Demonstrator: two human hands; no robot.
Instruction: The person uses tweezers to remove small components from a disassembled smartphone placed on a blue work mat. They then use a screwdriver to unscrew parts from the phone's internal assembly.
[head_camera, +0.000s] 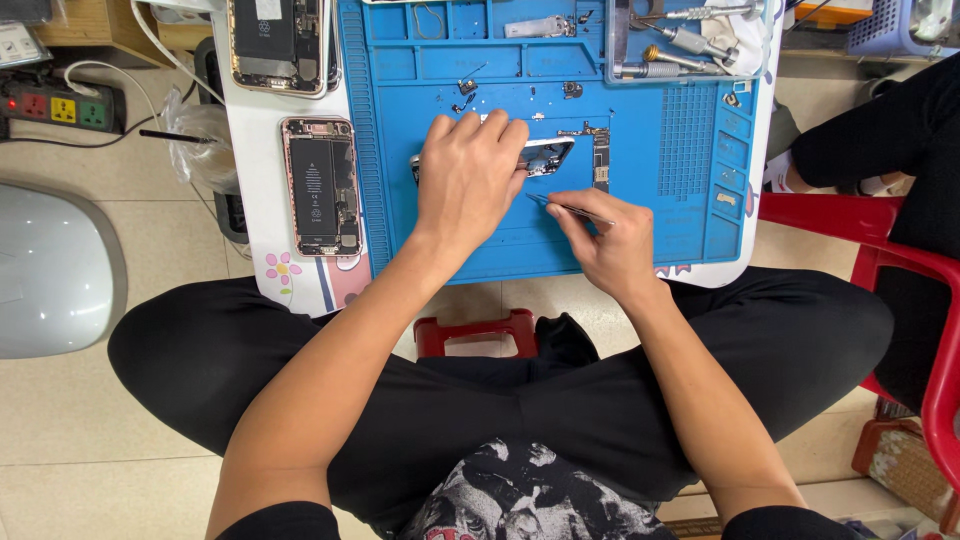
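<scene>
Opened phone (548, 155) under left hand (468, 180), thin metal tweezers (570, 209) seemingly pinched in right hand (605, 245)

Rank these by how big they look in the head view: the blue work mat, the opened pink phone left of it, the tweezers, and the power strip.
1. blue work mat, by far the largest.
2. opened pink phone.
3. power strip, close to the phone and cut by the frame edge, so unsure.
4. tweezers in the right hand, smallest.
</scene>
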